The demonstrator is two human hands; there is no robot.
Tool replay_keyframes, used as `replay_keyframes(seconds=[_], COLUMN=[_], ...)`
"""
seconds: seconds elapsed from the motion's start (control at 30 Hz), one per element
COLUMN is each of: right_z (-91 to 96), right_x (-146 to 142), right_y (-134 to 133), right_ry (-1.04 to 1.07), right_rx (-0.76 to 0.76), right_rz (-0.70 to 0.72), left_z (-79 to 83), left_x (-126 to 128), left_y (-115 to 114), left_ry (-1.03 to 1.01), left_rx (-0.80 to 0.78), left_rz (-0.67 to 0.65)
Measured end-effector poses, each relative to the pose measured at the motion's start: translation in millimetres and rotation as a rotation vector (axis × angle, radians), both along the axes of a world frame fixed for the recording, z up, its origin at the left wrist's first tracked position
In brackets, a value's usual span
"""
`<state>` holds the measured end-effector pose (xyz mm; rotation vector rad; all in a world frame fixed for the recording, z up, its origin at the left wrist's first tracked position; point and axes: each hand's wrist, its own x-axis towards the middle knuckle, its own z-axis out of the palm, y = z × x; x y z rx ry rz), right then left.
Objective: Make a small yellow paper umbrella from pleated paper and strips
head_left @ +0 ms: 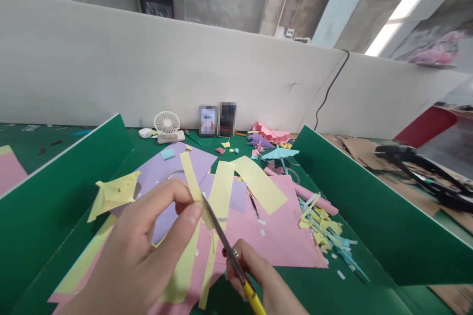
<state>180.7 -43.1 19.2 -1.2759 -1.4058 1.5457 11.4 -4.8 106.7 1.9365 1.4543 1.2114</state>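
Between thumb and forefinger, my left hand [144, 246] pinches a narrow strip of yellow paper [190, 174] that stands upright. My right hand [254, 275] is wrapped round a pair of scissors [225, 241] with yellow on the handle. The blade tips reach the strip's right edge beside my left thumb; whether they cut into it I cannot tell. Behind the strip lie two wider yellow paper pieces [222, 184] on pink paper [273, 236] and purple paper [162, 170]. A thin yellow strip [207, 280] hangs or lies below the blades.
Green partitions [369, 206] flank the desk. At the back stand a small white fan [167, 123] and two phones [208, 121]. A blue paper umbrella [280, 153] and paper scraps [325, 226] lie right; a crumpled yellow paper piece [113, 193] lies left.
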Motion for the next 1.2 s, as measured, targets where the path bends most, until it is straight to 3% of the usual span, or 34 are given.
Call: replay_keyframes(seconds=[0.23,0.43,0.73,1.1,1.2], right_z=[1.6,14.4,11.6,18.1,14.4], right_x=[-4.0,-4.3,-9.7,-7.9,-5.1], right_y=[-0.4,1.2,1.3,3.7,2.0], right_ry=[0.023,0.033,0.048,0.063,0.057], right_rx=[0.011,-0.037,0.001,0.057,0.06], right_rz=[0.059,0.143,0.15,0.104,0.083], left_z=[-1.8,-2.4,-4.5,-8.6,-9.6], left_x=[1.8,-4.0,7.0,8.8,10.8], left_y=[-3.4,-3.0,-7.8,-8.3,-9.2], left_ry=[-0.057,-0.058,-0.094,-0.241,-0.237], left_rx=[0.026,-0.076,-0.023,-0.284,-0.271], left_rz=[0.054,-0.035,0.074,-0.086,-0.049])
